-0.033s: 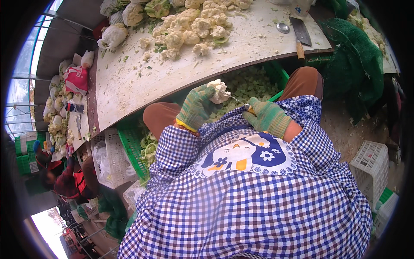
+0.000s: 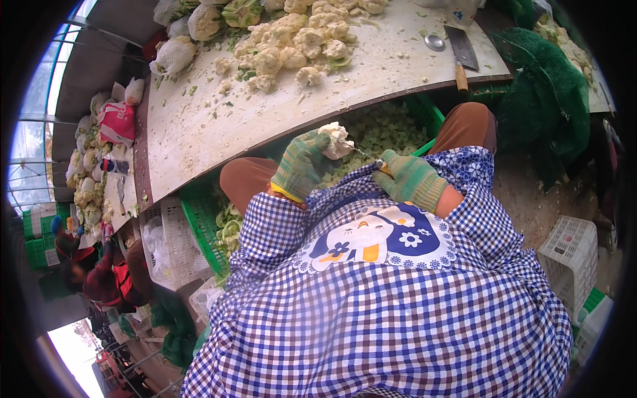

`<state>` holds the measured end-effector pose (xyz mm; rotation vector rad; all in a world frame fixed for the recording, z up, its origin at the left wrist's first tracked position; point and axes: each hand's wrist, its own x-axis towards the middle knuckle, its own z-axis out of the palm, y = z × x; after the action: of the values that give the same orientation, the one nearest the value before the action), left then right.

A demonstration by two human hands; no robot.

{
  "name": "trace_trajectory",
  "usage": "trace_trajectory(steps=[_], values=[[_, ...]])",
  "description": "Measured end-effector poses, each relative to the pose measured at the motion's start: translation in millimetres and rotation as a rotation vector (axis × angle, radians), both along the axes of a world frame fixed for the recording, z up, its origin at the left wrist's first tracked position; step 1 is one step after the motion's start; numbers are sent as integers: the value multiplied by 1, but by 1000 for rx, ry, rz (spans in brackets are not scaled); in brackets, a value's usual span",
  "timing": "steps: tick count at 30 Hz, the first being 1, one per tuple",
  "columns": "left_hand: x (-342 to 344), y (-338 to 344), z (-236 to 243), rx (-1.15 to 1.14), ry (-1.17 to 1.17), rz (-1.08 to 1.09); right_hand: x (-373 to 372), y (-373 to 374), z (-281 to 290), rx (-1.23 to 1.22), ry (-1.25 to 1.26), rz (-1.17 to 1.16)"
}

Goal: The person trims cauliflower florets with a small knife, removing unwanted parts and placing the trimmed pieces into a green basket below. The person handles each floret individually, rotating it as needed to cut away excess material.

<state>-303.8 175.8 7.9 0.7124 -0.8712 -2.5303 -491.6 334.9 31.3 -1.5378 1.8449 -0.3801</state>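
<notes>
**Gripping a cauliflower piece (image 2: 339,140) and a thin-bladed tool (image 2: 381,164) near centre frame**

Held in the curled left hand (image 2: 297,166), in a striped green knit glove: the pale cauliflower piece, just above the middle of the frame. Closed round the tool's yellowish handle, right of centre: the right hand (image 2: 414,181), gloved alike. Slanting up and leftward towards the piece: the tool's metal blade, tip very near; impossible to tell whether touching.

Just beyond the hands: pale green cut pieces (image 2: 388,129), below the edge of a whitish surface (image 2: 192,132). At top centre, heaped on that surface: cauliflower florets (image 2: 298,46), with crumbs scattered around. At upper right: a cleaver (image 2: 462,50), wooden handle towards the near edge, beside a round metal object (image 2: 434,42). At far right: dark green netting (image 2: 541,99) and, lower, a white plastic crate (image 2: 567,255). Left of centre: a green crate (image 2: 201,225) with leafy trimmings (image 2: 229,229). At upper left: a pink bag (image 2: 117,124). Across the lower frame: a blue checked garment (image 2: 378,318).
</notes>
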Motion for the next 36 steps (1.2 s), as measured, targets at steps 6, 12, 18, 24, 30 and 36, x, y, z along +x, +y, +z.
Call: trace_trajectory(steps=[6, 12, 18, 24, 30, 36], values=[[2, 0, 1, -30, 83, -57, 0, 5, -19, -41, -339, -68], [0, 4, 3, -155, 48, -97, -5, 9, -28, -11, -707, -135], [-6, 10, 6, -144, 101, 7, -2, 15, -18, -98, -584, -305], [-8, 14, 12, -157, 93, 94, 0, 16, -10, -198, -328, -136], [-9, 13, 11, -153, 108, 101, 1, 12, -6, -131, -230, -100], [-9, 13, 5, -105, 139, 50, 3, 8, -13, -80, -148, -93]])
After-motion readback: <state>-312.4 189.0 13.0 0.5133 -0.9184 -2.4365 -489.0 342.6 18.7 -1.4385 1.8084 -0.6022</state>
